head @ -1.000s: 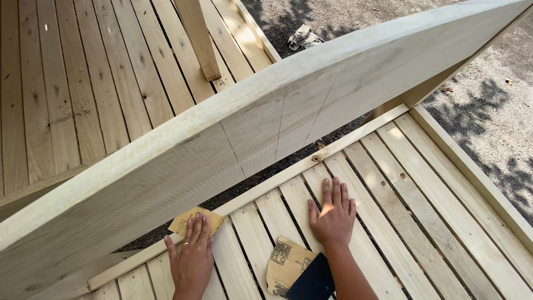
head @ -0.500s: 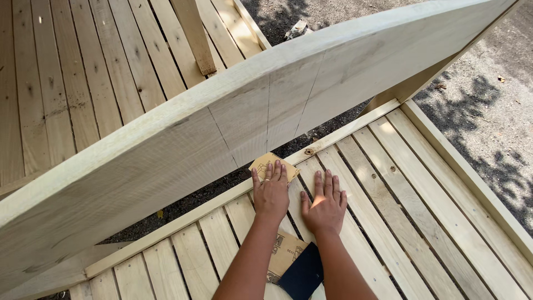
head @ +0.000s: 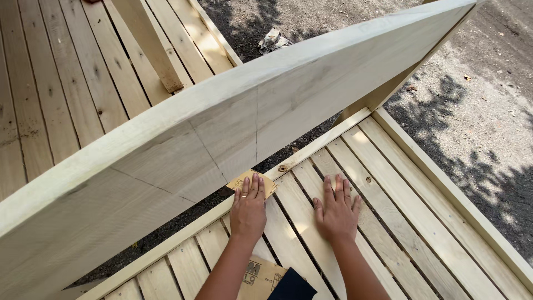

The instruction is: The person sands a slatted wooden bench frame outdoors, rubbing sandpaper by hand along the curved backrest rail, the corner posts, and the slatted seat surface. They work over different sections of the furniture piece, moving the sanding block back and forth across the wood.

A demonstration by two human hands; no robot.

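The left hand (head: 248,210), just below the centre of the frame, lies flat with its fingers together and stretched out, pressing a small square of tan sandpaper (head: 251,183) against the pale edge rail (head: 333,136) of a slatted wood panel (head: 405,222). The sandpaper sits where the rail meets the slats, right at the foot of a wide pale board (head: 222,139) that stands on edge and runs from the lower left to the upper right of the frame. A screw head (head: 283,168) shows in the rail just right of the paper.

The right hand (head: 336,210), beside the left and a little apart, rests palm down on the slats with fingers slightly spread; it holds nothing and seems to brace the body.

At the bottom centre a further sheet of sandpaper (head: 261,278) lies on the slats, partly under a dark cloth (head: 291,286). A second slatted deck (head: 61,83) fills the upper left, with a wooden post (head: 150,44) lying across it, and gravel ground (head: 488,72) lies to the upper right.

Judging by the pictures, the sanding is in mid course: the rail looks equally smooth and pale on both sides of the paper, so how much is done and how much is left cannot be told.
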